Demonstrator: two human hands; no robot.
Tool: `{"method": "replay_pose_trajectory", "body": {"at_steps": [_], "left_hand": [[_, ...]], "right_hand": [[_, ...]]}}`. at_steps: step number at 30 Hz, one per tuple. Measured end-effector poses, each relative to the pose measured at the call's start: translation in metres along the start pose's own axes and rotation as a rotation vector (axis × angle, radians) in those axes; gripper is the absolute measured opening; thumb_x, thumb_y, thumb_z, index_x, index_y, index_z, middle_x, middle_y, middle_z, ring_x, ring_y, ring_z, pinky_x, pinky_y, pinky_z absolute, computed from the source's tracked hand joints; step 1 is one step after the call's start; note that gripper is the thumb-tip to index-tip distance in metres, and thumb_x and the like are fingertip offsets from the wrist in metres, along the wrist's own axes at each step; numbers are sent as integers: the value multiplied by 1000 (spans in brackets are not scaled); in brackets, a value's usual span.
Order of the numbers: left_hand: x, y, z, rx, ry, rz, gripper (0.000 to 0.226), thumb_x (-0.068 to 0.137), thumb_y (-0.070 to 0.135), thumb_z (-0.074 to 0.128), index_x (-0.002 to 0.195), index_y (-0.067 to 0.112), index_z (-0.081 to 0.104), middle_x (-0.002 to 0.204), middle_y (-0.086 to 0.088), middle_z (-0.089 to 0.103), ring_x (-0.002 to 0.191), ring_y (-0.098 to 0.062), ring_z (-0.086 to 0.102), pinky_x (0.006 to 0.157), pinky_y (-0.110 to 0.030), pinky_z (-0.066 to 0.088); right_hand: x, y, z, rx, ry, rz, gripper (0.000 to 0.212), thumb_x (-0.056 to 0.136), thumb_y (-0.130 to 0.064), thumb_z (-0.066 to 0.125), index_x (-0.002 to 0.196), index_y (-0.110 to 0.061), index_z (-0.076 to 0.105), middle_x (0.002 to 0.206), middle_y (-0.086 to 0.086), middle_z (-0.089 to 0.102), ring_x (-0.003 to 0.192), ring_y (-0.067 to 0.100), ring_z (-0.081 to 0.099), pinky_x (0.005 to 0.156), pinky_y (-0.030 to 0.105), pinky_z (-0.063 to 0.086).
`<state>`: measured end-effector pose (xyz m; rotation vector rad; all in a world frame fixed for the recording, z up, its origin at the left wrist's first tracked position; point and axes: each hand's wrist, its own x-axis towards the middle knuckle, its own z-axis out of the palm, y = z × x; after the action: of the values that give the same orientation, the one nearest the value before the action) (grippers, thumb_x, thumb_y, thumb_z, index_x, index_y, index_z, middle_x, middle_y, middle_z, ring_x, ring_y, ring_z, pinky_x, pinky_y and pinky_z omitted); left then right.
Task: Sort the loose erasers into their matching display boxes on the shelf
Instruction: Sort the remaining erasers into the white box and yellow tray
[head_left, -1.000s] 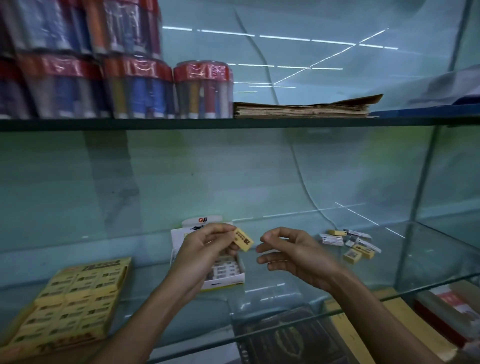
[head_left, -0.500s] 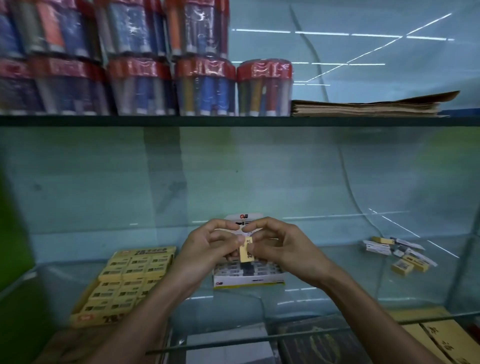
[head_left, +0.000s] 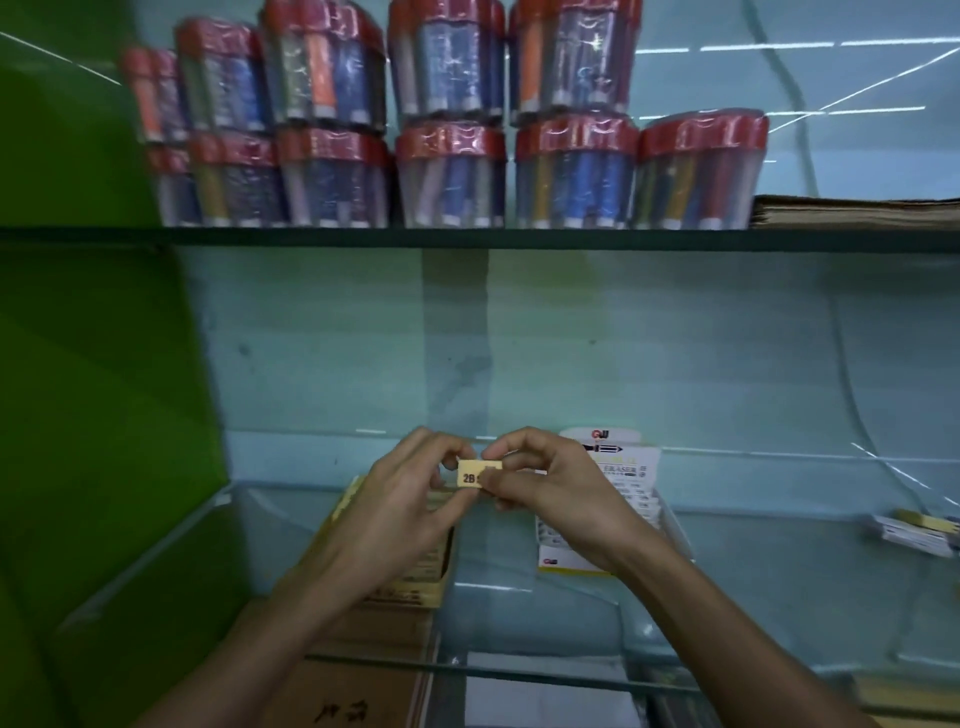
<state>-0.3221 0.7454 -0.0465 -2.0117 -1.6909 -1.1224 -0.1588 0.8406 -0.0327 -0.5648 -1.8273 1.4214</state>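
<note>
Both hands — left hand (head_left: 402, 506), right hand (head_left: 558, 496) — pinch a pale-yellow "2B" eraser (head_left: 478, 472).

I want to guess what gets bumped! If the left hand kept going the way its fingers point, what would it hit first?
The left hand points right, so it would likely meet the right hand first, which pinches the other end of the yellow eraser. Depth is hard to judge.

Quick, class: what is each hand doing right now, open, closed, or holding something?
Left hand: pinching the left end of the yellow eraser.
Right hand: pinching the right end of the same eraser.
</note>
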Motion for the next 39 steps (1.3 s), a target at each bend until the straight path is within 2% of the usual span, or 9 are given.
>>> {"method": "replay_pose_trajectory", "body": {"at_steps": [4, 7, 12, 16, 21, 27, 30, 36, 39], "left_hand": [[-10, -17, -24, 67, -31, 24, 22, 87, 31, 70, 106, 29, 59, 99, 19, 50, 81, 3, 51, 69, -4, 36], [-19, -39, -46, 106, -73, -56, 22, 85, 37, 70, 104, 34, 59, 99, 21, 54, 84, -2, 53, 69, -7, 39], [-30, -69, -66, 113, -167, -179, 21, 80, 39, 75, 97, 34, 64, 91, 21, 58, 79, -8, 56, 64, -12, 40], [-31, -79, -67, 135, -307, -269, 24, 81, 41, 74, 101, 33, 64, 96, 17, 60, 81, -5, 56, 69, -20, 44], [-36, -80, -65, 199, -438, -335, 26, 83, 41, 74, 107, 33, 66, 99, 16, 58, 83, -1, 55, 66, -10, 37], [-37, -83, -67, 180, -460, -374, 30, 85, 38, 71, 113, 36, 60, 112, 15, 54, 91, -3, 54, 73, -15, 40], [-36, -80, -65, 148, -482, -332, 22, 87, 35, 70, 108, 39, 62, 114, 17, 53, 94, -1, 53, 73, -11, 39], [-34, -83, -65, 152, -470, -325, 15, 87, 34, 71, 100, 36, 63, 107, 16, 57, 88, 1, 52, 68, -9, 38], [-27, -74, -58, 59, -361, -263, 10, 85, 35, 72, 93, 34, 66, 99, 15, 63, 84, -4, 54, 68, -10, 40]], "right_hand": [[9, 1, 19, -15, -54, 11, 17, 81, -8, 75, 96, -9, 68, 83, 14, 71, 77, 22, 66, 78, 34, 56], [11, 1, 22, -56, -66, 10, 13, 83, -13, 73, 95, -14, 69, 91, 16, 72, 81, 21, 66, 79, 35, 54], [17, 0, 25, -139, -42, 27, 8, 84, -21, 72, 91, -23, 69, 88, 4, 70, 79, 13, 65, 72, 24, 48], [21, -2, 33, -166, -55, 25, 8, 86, -22, 70, 94, -22, 68, 84, -1, 68, 73, 5, 62, 69, 17, 43], [23, -1, 40, -211, -59, 22, 11, 87, -25, 70, 97, -23, 67, 82, -5, 69, 78, 5, 65, 74, 20, 45], [25, 0, 43, -215, -54, 23, 12, 88, -24, 69, 98, -21, 66, 86, -2, 69, 77, 6, 64, 71, 18, 44], [26, 0, 42, -211, -50, 24, 11, 88, -25, 69, 98, -21, 66, 87, -1, 70, 78, 6, 64, 72, 18, 44], [21, 2, 35, -206, -38, 6, 10, 86, -26, 70, 95, -24, 67, 87, -1, 71, 82, 10, 66, 84, 29, 49], [11, 1, 21, -204, 2, -20, 10, 86, -23, 70, 95, -22, 67, 88, 2, 71, 81, 10, 66, 85, 29, 51]]}}
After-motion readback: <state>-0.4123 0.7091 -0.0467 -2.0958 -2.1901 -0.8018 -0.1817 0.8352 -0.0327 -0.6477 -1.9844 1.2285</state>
